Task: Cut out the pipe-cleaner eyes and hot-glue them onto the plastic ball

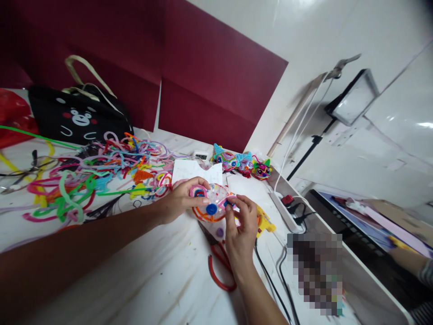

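Note:
Between my hands is a small animal-face craft [218, 195] with a clear part, pink and orange pipe-cleaner outlines and a round blue piece [211, 209] at its centre. My left hand [186, 198] grips its left side, thumb in front and fingers behind. At the right side of the face, my right hand [241, 221] has its thumb and fingertips closed on a dark blue spot with a pink outline. Red-handled scissors [221, 266] lie below, partly hidden by the right hand. Behind that hand lies a yellow glue gun [266, 222].
Tangled colourful pipe cleaners [77, 180] cover the table's left, before a black bag [81, 115]. Several finished animal faces [262, 169] sit at the back, near white paper [189, 172]. A power strip [284, 212] and cables run along the right edge. Another person's arm [411, 264] shows at far right.

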`<state>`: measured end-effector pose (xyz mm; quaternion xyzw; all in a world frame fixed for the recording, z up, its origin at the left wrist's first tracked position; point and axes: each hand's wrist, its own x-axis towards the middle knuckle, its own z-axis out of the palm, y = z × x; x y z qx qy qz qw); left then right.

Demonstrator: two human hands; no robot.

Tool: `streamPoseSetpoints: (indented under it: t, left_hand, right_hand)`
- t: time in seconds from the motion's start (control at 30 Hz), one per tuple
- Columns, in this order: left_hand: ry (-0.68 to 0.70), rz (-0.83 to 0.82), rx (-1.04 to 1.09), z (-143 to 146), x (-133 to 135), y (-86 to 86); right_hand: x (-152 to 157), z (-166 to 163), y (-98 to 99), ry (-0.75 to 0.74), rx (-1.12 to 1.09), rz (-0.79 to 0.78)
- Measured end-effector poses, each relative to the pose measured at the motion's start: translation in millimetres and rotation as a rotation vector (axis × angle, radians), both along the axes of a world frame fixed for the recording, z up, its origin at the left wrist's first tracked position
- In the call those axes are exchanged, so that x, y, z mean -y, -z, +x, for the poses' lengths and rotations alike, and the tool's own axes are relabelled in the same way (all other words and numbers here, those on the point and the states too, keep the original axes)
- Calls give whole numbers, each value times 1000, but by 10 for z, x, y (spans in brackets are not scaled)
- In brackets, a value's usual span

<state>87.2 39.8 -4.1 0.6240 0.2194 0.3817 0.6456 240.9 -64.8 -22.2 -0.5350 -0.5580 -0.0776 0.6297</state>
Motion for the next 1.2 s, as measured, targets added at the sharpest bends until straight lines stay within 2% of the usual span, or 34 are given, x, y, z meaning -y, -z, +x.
streamPoseSetpoints:
  t: [0.3,0.73,1.2]
  left_hand:
    - [-10,32,-2,-12,-14,14]
    - [-3,6,37,3,-16,16]
    - [-13,-11,32,-8,-1,-9]
  right_hand:
    - [-5,3,43,-8,79,-10]
    - [7,-26,28,-40,-1,-91]
    - [13,-5,40,-50,-30,-80]
